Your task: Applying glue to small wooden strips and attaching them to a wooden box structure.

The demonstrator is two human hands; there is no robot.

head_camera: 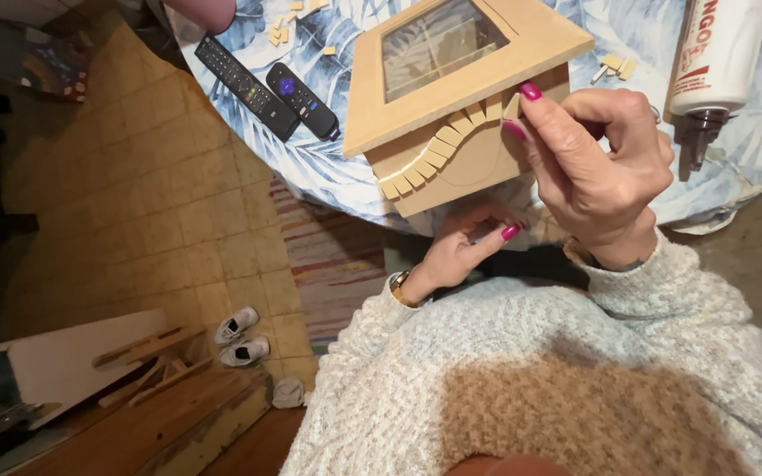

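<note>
Right hand: the right hand (597, 172) is raised at the near face of the box, thumb and forefinger pinched together on a small pale wooden tile (512, 107), the other fingers curled in; the tile sits against the box at the upper end of the tile row
Left hand: the left hand (459, 249) lies below the box at the edge of the surface, fingers loosely bent and partly spread, one fingertip pointing right; it grips nothing that can be seen, and whether it touches the underside of the box cannot be told
Box: a light brown wooden box with a glazed, framed lid (451, 84) rests on the surface, tilted toward the person, its near face turned to the camera
Tile row: a curved row of small pale wooden tiles (429, 159) runs across the near face of the box, rising from lower left to upper right and ending just beside the pinched tile
Surface: a surface covered with a blue and white leaf-patterned cloth (337, 163) carries the box
Loose pieces: small wooden offcuts (615, 64) lie on the cloth right of the box, more at the far left
Remotes: two black remote controls (271, 88) lie side by side left of the box
Tube: a white cartridge with a dark nozzle (712, 66) lies right of the box, nozzle toward the person
Floor: a pair of white shoes (238, 337) stands on the tiled floor, well apart from the surface
</note>
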